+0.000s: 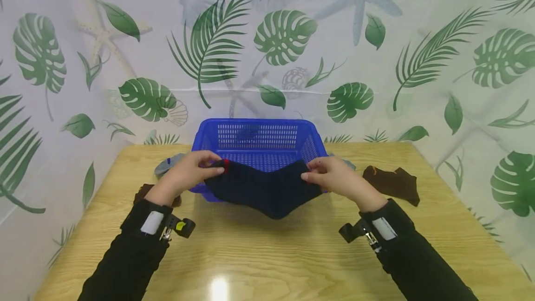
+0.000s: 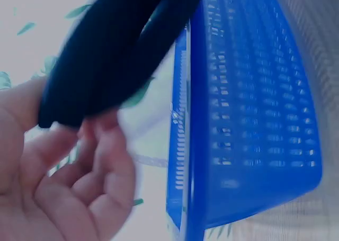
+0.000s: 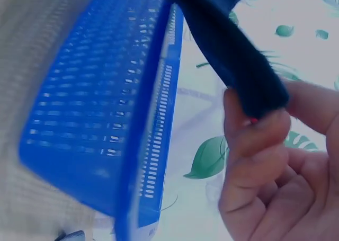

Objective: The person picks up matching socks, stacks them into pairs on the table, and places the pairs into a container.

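Observation:
A dark navy sock (image 1: 267,189) with a bit of red at its left end is stretched sideways between both hands, sagging to a point in the middle. My left hand (image 1: 194,171) pinches its left end between thumb and fingers. At the other end, my right hand (image 1: 334,178) pinches the fabric the same way. The sock hangs in front of the blue plastic basket (image 1: 259,124) and covers part of its near side. In the left wrist view the sock (image 2: 106,55) appears as two dark folds above the fingers.
On the wooden table (image 1: 267,254), a brown sock (image 1: 393,184) lies to the right of the basket. A dark brown piece (image 1: 144,192) sits partly behind my left wrist, and a grey piece (image 1: 167,165) lies left of the basket. A leaf-patterned sheet (image 1: 267,36) hangs behind.

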The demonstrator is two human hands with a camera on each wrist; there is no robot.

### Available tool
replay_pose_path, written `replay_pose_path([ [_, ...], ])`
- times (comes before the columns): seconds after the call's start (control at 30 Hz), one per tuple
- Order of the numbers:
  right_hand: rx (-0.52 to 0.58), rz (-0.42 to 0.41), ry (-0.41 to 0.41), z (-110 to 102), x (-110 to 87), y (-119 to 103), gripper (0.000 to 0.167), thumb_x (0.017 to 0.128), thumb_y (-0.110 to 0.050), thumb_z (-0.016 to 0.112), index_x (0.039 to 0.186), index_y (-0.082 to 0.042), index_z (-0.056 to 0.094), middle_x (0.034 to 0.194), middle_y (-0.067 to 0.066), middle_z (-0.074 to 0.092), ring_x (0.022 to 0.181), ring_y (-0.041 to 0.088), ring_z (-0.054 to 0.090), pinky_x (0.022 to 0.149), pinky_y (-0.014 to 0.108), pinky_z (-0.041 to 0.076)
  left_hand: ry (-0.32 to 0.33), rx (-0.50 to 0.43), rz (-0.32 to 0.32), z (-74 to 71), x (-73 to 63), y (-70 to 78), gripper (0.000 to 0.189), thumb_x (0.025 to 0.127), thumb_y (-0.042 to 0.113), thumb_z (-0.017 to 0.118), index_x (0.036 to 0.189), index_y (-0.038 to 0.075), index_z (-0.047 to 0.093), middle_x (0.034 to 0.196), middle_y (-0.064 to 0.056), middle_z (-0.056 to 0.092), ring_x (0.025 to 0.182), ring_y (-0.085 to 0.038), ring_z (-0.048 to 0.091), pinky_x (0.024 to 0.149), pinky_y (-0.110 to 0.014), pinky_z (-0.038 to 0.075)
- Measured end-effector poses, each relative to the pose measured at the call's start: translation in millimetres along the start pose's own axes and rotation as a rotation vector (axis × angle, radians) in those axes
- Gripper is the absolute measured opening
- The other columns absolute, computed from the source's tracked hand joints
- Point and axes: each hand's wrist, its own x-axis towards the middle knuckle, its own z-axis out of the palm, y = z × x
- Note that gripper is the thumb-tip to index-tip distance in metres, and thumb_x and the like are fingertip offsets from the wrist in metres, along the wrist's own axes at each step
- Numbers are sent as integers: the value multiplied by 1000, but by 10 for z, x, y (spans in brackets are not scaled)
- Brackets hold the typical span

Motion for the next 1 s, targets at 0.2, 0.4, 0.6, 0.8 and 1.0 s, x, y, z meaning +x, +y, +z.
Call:
replay_pose_path([
  [0.2, 84, 65, 83, -103, 387, -113, 35, 96, -23, 61, 117, 5, 61, 68, 1, 53, 52, 13, 44, 52, 26, 38, 231, -137, -47, -43, 416, 30, 30, 96, 15, 61, 121, -1, 58, 122, -24, 58, 112, -35, 55, 89, -44, 48],
  [0.4, -60, 89, 187, -185, 795, -180, 31, 95, -24, 62, 106, 5, 66, 81, 12, 64, 58, 15, 55, 60, 28, 48, 417, -102, -52, -37, 738, -3, 31, 96, 17, 61, 121, -1, 61, 118, -23, 62, 107, -35, 59, 88, -44, 49],
  [0.6, -177, 65, 265, -112, 1071, -220, 45, 95, -20, 61, 128, 10, 55, 115, 25, 64, 77, 29, 70, 83, 39, 54, 582, -63, -40, -13, 970, -77, 31, 94, 17, 63, 120, -1, 63, 116, -22, 63, 111, -36, 56, 95, -47, 43],
  [0.8, -193, 87, 248, -61, 1276, -205, 34, 94, -21, 62, 115, 7, 64, 97, 19, 69, 69, 26, 68, 79, 37, 52, 645, -60, -42, -21, 1166, -133, 30, 92, 16, 65, 117, 0, 64, 111, -21, 65, 106, -36, 58, 93, -45, 44],
  [1.0, -93, 201, 162, -38, 1433, -106, 24, 94, -21, 62, 89, 2, 71, 58, 0, 55, 53, 14, 55, 56, 25, 44, 609, -18, -25, 24, 1300, -265, 28, 91, 15, 66, 114, -2, 65, 109, -23, 66, 105, -36, 60, 93, -45, 45],
])
